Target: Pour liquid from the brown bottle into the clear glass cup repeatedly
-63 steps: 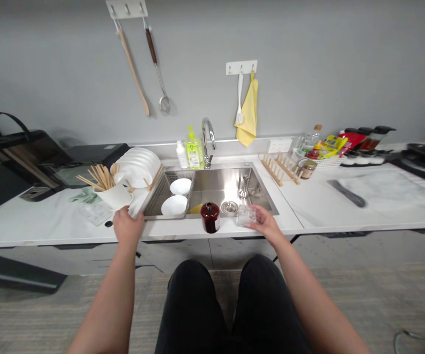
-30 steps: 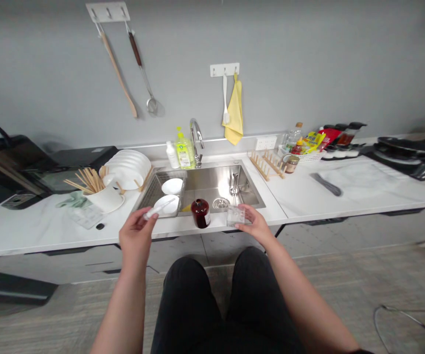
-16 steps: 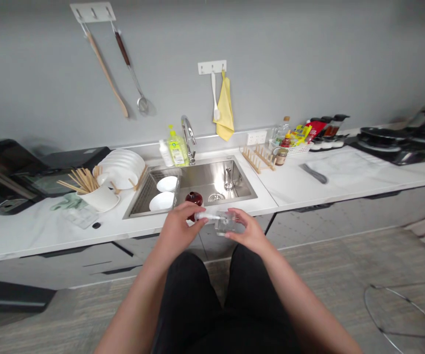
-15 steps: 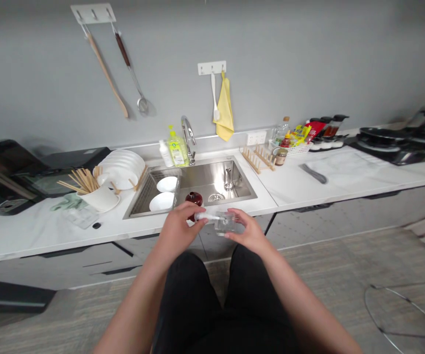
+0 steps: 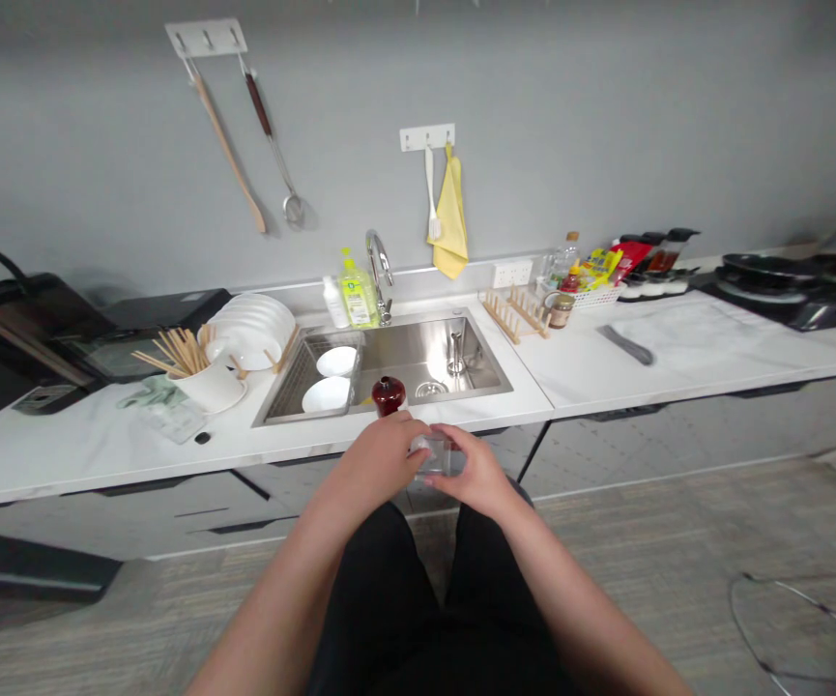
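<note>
A small clear container (image 5: 438, 458) is between my two hands, below the front edge of the sink. My right hand (image 5: 476, 471) grips its right side with thumb and fingers. My left hand (image 5: 389, 454) is closed at its left side, the fingers bent over the white tip of something mostly hidden. Just beyond my left hand stands a dark red bottle (image 5: 389, 395) at the sink's front rim.
The steel sink (image 5: 418, 353) holds two white bowls (image 5: 326, 394) in a rack. Left are a white chopstick pot (image 5: 215, 389) and plates (image 5: 254, 324). Right are a wooden rack (image 5: 516, 319), a jar (image 5: 561, 311) and a grey utensil (image 5: 626, 345).
My left hand has come closer to the clear container, and the white item it held is now mostly covered. The whole view has shifted slightly, and more of the red bottle shows.
</note>
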Tool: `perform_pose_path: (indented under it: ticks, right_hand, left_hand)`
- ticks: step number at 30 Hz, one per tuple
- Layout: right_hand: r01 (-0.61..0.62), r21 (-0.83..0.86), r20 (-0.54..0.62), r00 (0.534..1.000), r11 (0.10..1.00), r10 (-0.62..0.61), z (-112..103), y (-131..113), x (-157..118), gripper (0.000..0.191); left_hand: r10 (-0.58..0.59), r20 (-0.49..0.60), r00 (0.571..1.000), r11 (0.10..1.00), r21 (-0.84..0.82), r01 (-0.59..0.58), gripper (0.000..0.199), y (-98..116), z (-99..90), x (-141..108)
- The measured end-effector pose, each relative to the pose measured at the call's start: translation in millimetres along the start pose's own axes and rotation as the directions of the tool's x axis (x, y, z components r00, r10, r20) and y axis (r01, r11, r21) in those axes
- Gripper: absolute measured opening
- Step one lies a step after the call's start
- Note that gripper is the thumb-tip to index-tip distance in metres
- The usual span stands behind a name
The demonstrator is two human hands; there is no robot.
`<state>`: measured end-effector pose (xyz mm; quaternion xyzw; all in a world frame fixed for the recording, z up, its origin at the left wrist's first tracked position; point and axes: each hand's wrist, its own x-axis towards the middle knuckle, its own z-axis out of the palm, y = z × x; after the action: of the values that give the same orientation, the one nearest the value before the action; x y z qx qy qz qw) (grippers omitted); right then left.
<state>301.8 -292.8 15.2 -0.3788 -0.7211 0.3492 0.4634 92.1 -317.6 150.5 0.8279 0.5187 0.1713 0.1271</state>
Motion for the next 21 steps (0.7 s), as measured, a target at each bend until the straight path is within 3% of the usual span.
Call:
perform_pose_path:
  ticks: [3,7,10,14,16,19,21]
  right_hand:
    - [-0.022,-0.03,-0.001,1.0,0.999,0.022,1,-2,-3,0.081]
    - [-0.024,-0.038,-0.014,1.0,0.999,0.024,-1,-4,-7,0.076]
    - [-0.004,-0.025,-0.013,1.0,1.0,0.003,0,-5,-11,0.072]
    - [-0.005,-0.008,-0.006,1.0,1.0,0.005,3,-5,-13,0.08]
    - [-0.003,-0.021,0.007,1.0,1.0,0.003,2,-5,-13,0.081]
    - [0.016,-0.018,0.008,1.0,1.0,-0.016,2,-4,-12,0.075]
    - [0.009,0.008,-0.007,1.0,1.0,-0.009,1,-3,-12,0.077]
  left_hand:
    - [-0.025,-0.02,1.0,0.999,-0.021,0.024,0.027,-4,11.9,-2]
    - [0.15,0.003,0.989,0.985,-0.09,-0.149,0.041,-6,16.4,-9]
    - [0.19,0.003,0.982,0.975,-0.12,-0.188,0.051,-4,14.4,-13]
    - [0.079,-0.002,0.997,0.996,0.027,-0.079,0.03,-3,12.6,-11]
    - [0.096,0.032,0.995,0.992,0.074,-0.098,0.021,-4,11.4,-10]
    - [0.254,0.049,0.966,0.966,0.047,-0.256,0.051,-5,8.2,-11]
    - [0.263,-0.023,0.965,0.962,0.082,-0.26,0.061,-5,6.3,-12]
